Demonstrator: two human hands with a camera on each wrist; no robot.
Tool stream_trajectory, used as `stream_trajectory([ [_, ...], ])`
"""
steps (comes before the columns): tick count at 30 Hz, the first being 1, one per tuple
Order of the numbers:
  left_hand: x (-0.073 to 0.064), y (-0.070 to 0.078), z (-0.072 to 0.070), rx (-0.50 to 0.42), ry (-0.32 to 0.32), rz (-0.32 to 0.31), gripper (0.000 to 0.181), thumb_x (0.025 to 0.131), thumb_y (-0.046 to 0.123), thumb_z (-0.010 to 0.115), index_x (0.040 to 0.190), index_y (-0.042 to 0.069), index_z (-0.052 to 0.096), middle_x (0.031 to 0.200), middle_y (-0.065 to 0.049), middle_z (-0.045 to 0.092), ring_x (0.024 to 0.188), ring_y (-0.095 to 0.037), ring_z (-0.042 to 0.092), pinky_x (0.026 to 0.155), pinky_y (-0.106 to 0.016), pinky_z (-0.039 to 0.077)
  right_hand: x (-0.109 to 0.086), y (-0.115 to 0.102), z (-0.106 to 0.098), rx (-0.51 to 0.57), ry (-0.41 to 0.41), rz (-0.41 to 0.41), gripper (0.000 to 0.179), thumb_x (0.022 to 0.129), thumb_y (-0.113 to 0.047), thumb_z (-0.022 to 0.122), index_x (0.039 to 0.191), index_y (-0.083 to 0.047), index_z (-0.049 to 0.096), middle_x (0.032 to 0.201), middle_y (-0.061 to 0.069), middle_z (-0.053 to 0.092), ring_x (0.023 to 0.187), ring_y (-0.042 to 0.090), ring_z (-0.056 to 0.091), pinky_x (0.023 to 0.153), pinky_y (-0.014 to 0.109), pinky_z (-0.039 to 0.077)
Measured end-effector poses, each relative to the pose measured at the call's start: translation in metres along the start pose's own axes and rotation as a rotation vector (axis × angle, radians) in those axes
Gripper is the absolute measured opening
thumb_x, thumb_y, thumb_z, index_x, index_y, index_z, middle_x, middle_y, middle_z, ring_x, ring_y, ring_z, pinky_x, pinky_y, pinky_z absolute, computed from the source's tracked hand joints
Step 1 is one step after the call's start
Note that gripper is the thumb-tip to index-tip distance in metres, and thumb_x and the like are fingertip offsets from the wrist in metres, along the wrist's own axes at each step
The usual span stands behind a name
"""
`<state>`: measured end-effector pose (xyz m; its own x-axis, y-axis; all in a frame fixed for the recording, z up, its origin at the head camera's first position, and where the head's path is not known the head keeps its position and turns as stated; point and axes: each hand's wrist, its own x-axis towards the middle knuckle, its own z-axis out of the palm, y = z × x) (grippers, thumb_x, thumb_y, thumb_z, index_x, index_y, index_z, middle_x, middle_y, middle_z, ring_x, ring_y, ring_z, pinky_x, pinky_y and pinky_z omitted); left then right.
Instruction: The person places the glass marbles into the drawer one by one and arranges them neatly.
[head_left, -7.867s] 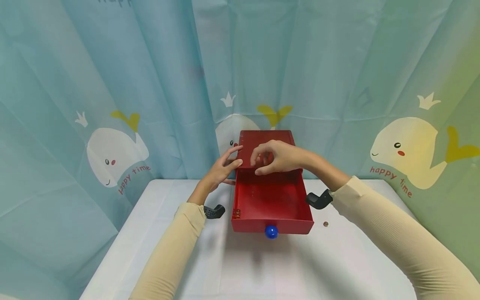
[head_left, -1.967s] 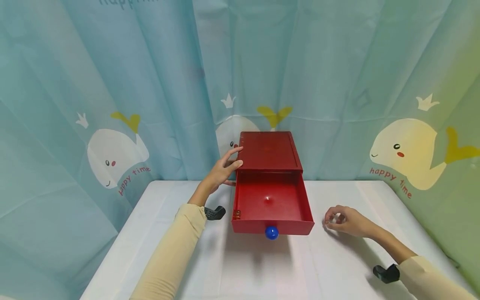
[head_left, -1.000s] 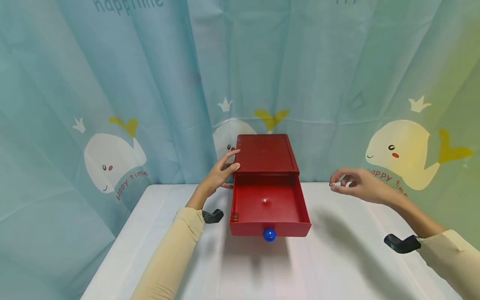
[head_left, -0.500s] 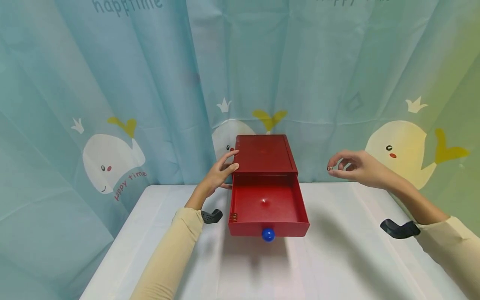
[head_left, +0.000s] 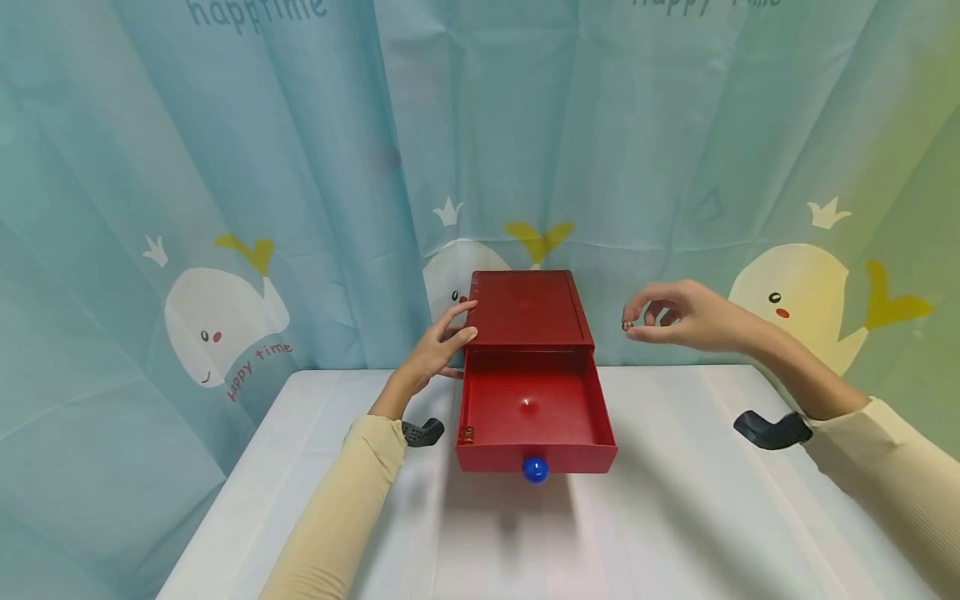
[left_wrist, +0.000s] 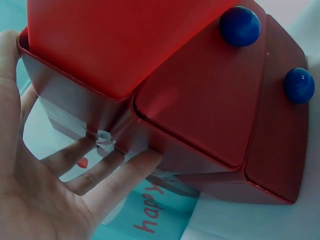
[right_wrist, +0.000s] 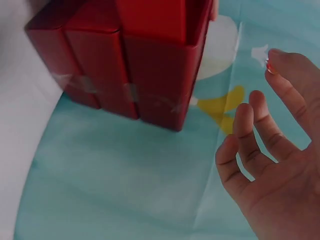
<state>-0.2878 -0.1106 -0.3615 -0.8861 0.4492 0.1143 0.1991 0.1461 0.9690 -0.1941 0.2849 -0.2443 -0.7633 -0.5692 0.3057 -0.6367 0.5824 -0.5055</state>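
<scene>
A red drawer unit point(head_left: 531, 310) stands on the table, its top drawer point(head_left: 525, 392) pulled out. In that drawer's front left corner lie small brown bead-like pieces point(head_left: 467, 434). My left hand point(head_left: 433, 350) rests against the unit's left side with spread, mostly straight fingers; the left wrist view shows fingertips point(left_wrist: 150, 157) on its side wall. To the right of the unit, raised above the table, my right hand point(head_left: 686, 317) pinches a small brown bead point(head_left: 627, 325) between thumb and index finger. Its other fingers are loosely bent.
A blue knob point(head_left: 535, 470) sticks out from the open drawer's front. Below it, two shut drawers with blue knobs point(left_wrist: 299, 85) show in the left wrist view. The white table point(head_left: 675, 467) ends at a whale-print curtain point(head_left: 637, 167) behind.
The small brown bead that lay on the table right of the drawer has been picked up by my right hand, which has risen and moved left towards the unit. My left hand stays put.
</scene>
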Motion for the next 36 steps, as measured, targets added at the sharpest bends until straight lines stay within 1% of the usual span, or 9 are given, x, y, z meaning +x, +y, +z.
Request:
stream_trajectory([
  [5, 0.0, 0.0, 0.0, 0.004, 0.005, -0.004, 0.06, 0.101, 0.042, 0.06, 0.157, 0.039, 0.038, 0.157, -0.016, 0.042, 0.141, -0.037, 0.044, 0.083, -0.061, 0.058, 0.022, -0.016, 0.001, 0.008, -0.093, 0.005, 0.014, 0.092, -0.016, 0.079, 0.104, -0.019, 0.072, 0.098, -0.004, 0.069, 0.081, 0.02, 0.065, 0.073, 0.029, 0.059],
  [8, 0.001, -0.001, 0.001, 0.007, 0.008, -0.004, 0.06, 0.101, 0.043, 0.06, 0.156, 0.04, 0.038, 0.157, -0.015, 0.042, 0.141, -0.036, 0.044, 0.083, -0.061, 0.058, 0.034, -0.025, 0.003, 0.019, -0.141, -0.007, 0.014, 0.092, -0.016, 0.078, 0.104, -0.017, 0.072, 0.1, -0.003, 0.069, 0.083, 0.02, 0.066, 0.073, 0.03, 0.059],
  [14, 0.004, -0.001, 0.002, 0.016, 0.013, -0.003, 0.058, 0.1, 0.045, 0.061, 0.154, 0.044, 0.04, 0.154, -0.012, 0.045, 0.139, -0.032, 0.046, 0.083, -0.06, 0.059, 0.057, -0.038, 0.011, 0.027, -0.221, -0.032, 0.014, 0.092, -0.018, 0.079, 0.103, -0.018, 0.071, 0.094, -0.003, 0.069, 0.084, 0.022, 0.066, 0.073, 0.032, 0.059],
  [18, 0.005, -0.001, 0.002, 0.016, 0.013, -0.003, 0.057, 0.1, 0.045, 0.061, 0.153, 0.045, 0.04, 0.154, -0.012, 0.045, 0.138, -0.032, 0.046, 0.083, -0.06, 0.059, 0.072, -0.046, 0.021, 0.008, -0.268, -0.053, 0.014, 0.092, -0.021, 0.079, 0.103, -0.018, 0.071, 0.092, -0.004, 0.068, 0.081, 0.02, 0.066, 0.07, 0.033, 0.059],
  [23, 0.005, -0.001, 0.003, 0.016, 0.015, -0.007, 0.057, 0.1, 0.045, 0.061, 0.153, 0.045, 0.04, 0.154, -0.012, 0.045, 0.139, -0.032, 0.046, 0.083, -0.06, 0.059, 0.087, -0.056, 0.037, -0.007, -0.291, -0.093, 0.017, 0.091, -0.024, 0.079, 0.105, -0.016, 0.073, 0.095, -0.005, 0.068, 0.081, 0.018, 0.065, 0.068, 0.033, 0.06],
  [26, 0.005, -0.001, 0.003, 0.015, 0.016, -0.006, 0.057, 0.101, 0.044, 0.06, 0.154, 0.044, 0.039, 0.155, -0.012, 0.044, 0.139, -0.034, 0.046, 0.083, -0.061, 0.059, 0.095, -0.06, 0.049, 0.003, -0.294, -0.113, 0.017, 0.09, -0.024, 0.079, 0.105, -0.017, 0.073, 0.096, -0.006, 0.069, 0.085, 0.018, 0.066, 0.071, 0.034, 0.061],
  [31, 0.005, 0.0, 0.005, 0.019, 0.015, -0.005, 0.058, 0.101, 0.044, 0.061, 0.154, 0.044, 0.039, 0.155, -0.013, 0.044, 0.138, -0.036, 0.047, 0.082, -0.06, 0.059, 0.103, -0.059, 0.067, 0.002, -0.292, -0.151, 0.015, 0.09, -0.023, 0.08, 0.103, -0.019, 0.074, 0.097, -0.008, 0.069, 0.091, 0.016, 0.065, 0.077, 0.033, 0.06],
  [36, 0.003, 0.002, 0.006, 0.024, 0.016, -0.009, 0.057, 0.101, 0.043, 0.061, 0.154, 0.045, 0.039, 0.156, -0.013, 0.043, 0.138, -0.036, 0.047, 0.082, -0.059, 0.059, 0.107, -0.056, 0.076, -0.007, -0.292, -0.177, 0.013, 0.09, -0.024, 0.08, 0.101, -0.02, 0.074, 0.095, -0.009, 0.069, 0.09, 0.015, 0.064, 0.078, 0.034, 0.059],
])
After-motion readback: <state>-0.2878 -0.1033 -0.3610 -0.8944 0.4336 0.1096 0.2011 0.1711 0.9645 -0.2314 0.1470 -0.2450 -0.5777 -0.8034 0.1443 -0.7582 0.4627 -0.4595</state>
